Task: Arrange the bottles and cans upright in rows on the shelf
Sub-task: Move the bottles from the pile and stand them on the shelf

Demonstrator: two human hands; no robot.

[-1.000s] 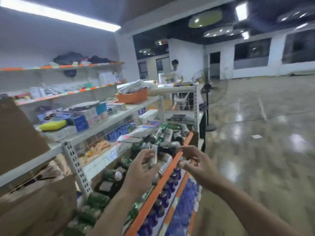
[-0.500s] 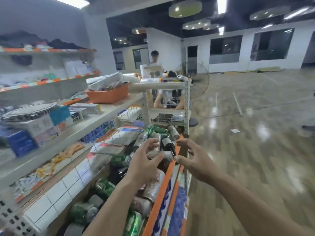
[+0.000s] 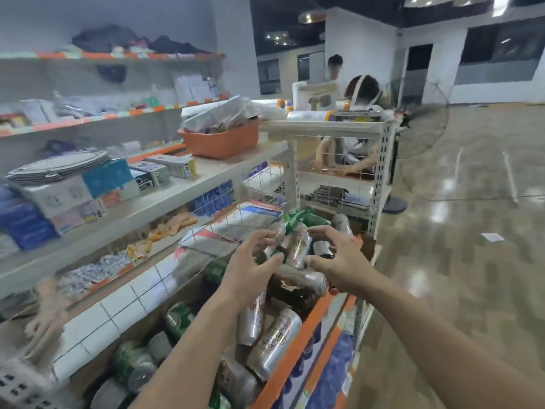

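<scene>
At frame centre, a silver can lies tilted in the heap on the shelf, long axis pointing up-frame. It is flanked closely by the left hand and right hand, fingers spread and nothing grasped.

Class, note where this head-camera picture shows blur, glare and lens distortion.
Head view: motion blur smears the packets lower left; ceiling lights glare off the polished floor; wide-angle distortion tilts the shelf post; the silver can is fairly sharp.
</scene>
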